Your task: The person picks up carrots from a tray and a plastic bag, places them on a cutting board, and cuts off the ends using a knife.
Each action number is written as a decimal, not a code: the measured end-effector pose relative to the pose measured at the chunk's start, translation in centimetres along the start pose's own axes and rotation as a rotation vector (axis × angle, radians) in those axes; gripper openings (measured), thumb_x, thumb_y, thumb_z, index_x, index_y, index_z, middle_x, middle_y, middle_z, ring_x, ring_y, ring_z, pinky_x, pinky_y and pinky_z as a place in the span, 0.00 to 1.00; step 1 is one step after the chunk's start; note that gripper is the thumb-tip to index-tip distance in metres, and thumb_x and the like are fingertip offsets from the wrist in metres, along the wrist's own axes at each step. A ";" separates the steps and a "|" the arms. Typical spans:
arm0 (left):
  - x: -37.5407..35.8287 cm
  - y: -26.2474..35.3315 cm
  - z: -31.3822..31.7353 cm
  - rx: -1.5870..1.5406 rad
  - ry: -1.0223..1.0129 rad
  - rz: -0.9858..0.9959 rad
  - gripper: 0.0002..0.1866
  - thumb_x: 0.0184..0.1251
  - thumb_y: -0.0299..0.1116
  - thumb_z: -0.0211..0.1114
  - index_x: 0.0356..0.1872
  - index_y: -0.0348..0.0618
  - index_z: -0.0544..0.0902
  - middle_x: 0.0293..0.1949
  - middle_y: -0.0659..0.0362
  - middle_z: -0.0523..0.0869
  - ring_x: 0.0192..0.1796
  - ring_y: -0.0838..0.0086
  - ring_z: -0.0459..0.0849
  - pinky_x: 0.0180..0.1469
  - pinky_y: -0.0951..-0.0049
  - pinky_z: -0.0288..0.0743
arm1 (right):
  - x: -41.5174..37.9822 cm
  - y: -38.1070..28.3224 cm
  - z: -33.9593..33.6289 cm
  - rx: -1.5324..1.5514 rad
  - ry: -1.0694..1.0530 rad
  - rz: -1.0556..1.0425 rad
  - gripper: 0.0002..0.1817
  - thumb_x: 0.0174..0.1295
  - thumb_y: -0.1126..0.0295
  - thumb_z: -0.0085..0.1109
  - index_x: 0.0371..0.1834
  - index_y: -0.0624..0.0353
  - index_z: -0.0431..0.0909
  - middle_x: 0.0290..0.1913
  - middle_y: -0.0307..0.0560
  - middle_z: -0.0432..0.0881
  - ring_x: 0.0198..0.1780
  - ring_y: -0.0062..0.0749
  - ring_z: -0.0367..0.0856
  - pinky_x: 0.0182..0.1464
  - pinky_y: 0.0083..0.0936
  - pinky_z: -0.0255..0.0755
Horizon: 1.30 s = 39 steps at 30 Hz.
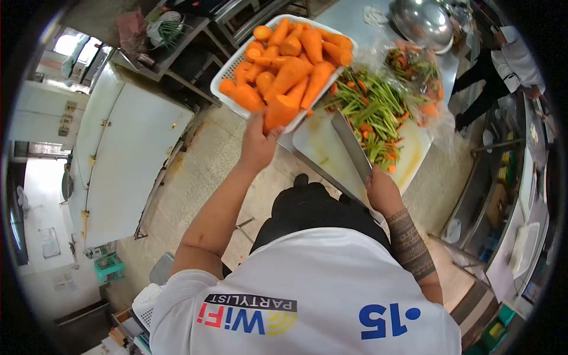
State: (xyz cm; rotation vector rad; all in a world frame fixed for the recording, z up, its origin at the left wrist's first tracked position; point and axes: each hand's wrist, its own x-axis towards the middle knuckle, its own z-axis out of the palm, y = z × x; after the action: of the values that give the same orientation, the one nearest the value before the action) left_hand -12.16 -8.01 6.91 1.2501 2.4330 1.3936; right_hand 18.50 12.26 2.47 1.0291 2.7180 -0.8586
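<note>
My left hand (258, 144) is closed round a thick carrot (281, 112) at the near edge of a white plastic basket (227, 72). Peeled carrots (290, 74) with cut ends fill that basket. My right hand (383, 188) grips the handle of a cleaver-like knife (351, 142), its wide blade pointing away from me over the white cutting board (310, 139). Beside the blade, on the board, lies a heap of green carrot tops (370, 103) mixed with orange trimmings. The knife's handle is mostly hidden in my fingers.
A clear plastic bag (423, 89) with orange and green scraps sits right of the heap. Behind it stands a large metal bowl (423, 23) on the metal table (355, 15). Another person (509, 65) stands at the right. A white chest freezer (133, 160) is at the left.
</note>
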 end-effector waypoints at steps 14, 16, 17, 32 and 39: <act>18.4 -15.0 -7.1 0.252 0.091 -0.286 0.37 0.81 0.49 0.62 0.81 0.40 0.64 0.69 0.39 0.80 0.71 0.46 0.79 0.72 0.53 0.72 | -0.3 -1.7 -1.4 0.003 -0.041 0.081 0.20 0.74 0.65 0.55 0.64 0.63 0.72 0.39 0.70 0.87 0.44 0.68 0.87 0.47 0.59 0.79; 19.5 -18.2 -5.7 0.536 -0.119 -0.345 0.42 0.80 0.53 0.59 0.83 0.35 0.58 0.78 0.35 0.69 0.79 0.41 0.68 0.77 0.42 0.62 | -0.2 -1.8 -1.4 0.011 -0.035 0.086 0.19 0.74 0.65 0.56 0.62 0.63 0.72 0.38 0.69 0.87 0.43 0.68 0.87 0.47 0.60 0.79; 19.2 -20.0 -4.1 0.631 -0.073 -0.284 0.43 0.80 0.54 0.59 0.83 0.34 0.57 0.79 0.35 0.67 0.80 0.40 0.66 0.78 0.39 0.60 | -0.2 -1.8 -1.3 0.012 -0.035 0.093 0.18 0.74 0.65 0.56 0.61 0.63 0.72 0.38 0.69 0.87 0.43 0.68 0.87 0.47 0.60 0.79; 26.8 1.8 7.0 0.041 -0.251 0.261 0.21 0.79 0.38 0.63 0.64 0.34 0.83 0.60 0.45 0.87 0.60 0.58 0.87 0.63 0.61 0.80 | -0.3 -0.7 -1.0 -0.010 -0.039 0.108 0.12 0.72 0.65 0.55 0.49 0.62 0.73 0.33 0.60 0.88 0.35 0.59 0.89 0.38 0.54 0.81; 27.4 12.6 27.8 0.217 -0.829 0.389 0.16 0.76 0.37 0.62 0.55 0.39 0.89 0.49 0.47 0.92 0.54 0.51 0.90 0.58 0.56 0.83 | -0.5 -0.6 -1.1 0.002 -0.011 0.081 0.11 0.67 0.71 0.54 0.51 0.62 0.75 0.30 0.58 0.87 0.33 0.57 0.89 0.35 0.52 0.80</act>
State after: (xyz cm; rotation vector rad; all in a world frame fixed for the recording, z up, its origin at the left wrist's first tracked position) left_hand -10.86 32.89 8.60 1.9247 1.8320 0.4586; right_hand 18.61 12.20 3.87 1.1230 2.6463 -0.8514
